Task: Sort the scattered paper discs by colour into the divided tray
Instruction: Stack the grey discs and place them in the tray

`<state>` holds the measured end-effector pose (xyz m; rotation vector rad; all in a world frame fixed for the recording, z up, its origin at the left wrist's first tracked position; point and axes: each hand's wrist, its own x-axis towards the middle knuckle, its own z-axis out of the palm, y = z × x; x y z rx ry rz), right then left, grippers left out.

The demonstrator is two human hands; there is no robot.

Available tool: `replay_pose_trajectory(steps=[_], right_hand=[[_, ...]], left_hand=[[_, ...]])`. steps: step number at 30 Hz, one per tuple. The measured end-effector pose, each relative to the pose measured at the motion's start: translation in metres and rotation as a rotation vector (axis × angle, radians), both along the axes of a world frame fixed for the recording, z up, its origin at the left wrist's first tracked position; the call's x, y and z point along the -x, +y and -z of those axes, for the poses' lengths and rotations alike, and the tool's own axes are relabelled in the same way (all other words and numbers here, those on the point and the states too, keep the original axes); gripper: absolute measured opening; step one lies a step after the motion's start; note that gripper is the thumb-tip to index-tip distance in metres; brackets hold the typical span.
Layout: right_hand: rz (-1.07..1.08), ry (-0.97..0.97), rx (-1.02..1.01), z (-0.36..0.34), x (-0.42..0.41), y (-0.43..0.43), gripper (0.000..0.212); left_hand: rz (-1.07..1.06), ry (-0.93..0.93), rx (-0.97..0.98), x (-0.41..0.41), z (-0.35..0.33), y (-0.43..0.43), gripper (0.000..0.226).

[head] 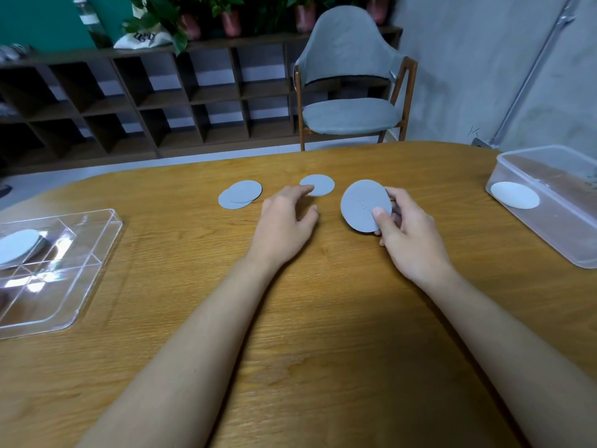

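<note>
At the frame's left edge: divided tray (97,270), one compartment holding a stack of pale discs (19,245).

Centre, unsorted:
- two overlapping grey discs (240,194)
- single disc (318,184), touched by the loose-fingered left hand (284,224)
- grey disc (363,205), pinched in the right hand (407,234)

Right edge: clear tub (546,234) holding one white disc (515,195).

Judged partly done.

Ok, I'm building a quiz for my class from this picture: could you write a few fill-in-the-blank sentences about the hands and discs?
1. The right hand pinches a raised disc coloured ____.
2. The left hand touches the lone disc; left of it lie ____ overlapping discs.
3. The plastic box holds a single disc that is ____.
4. The divided tray lies on the person's ____ side.

Missing words: grey; two; white; left.
</note>
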<state>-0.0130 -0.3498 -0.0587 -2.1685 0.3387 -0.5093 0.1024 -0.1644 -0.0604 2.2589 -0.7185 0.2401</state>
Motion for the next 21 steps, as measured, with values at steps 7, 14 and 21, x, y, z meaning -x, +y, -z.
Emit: replay_pose_trajectory(steps=[7, 14, 21], right_hand=[[0.071, -0.024, -0.006, 0.003, -0.003, -0.001, 0.038], [0.05, -0.022, 0.016, 0.003, -0.003, -0.002, 0.038], [0.027, -0.02, -0.005, 0.002, -0.001, -0.002, 0.038]], left_hand=[[0.049, 0.007, -0.289, -0.046, -0.004, -0.017, 0.066], [0.045, -0.06, -0.279, -0.048, -0.005, -0.019, 0.053], [0.109, -0.292, -0.282, -0.018, -0.001, 0.005, 0.03]])
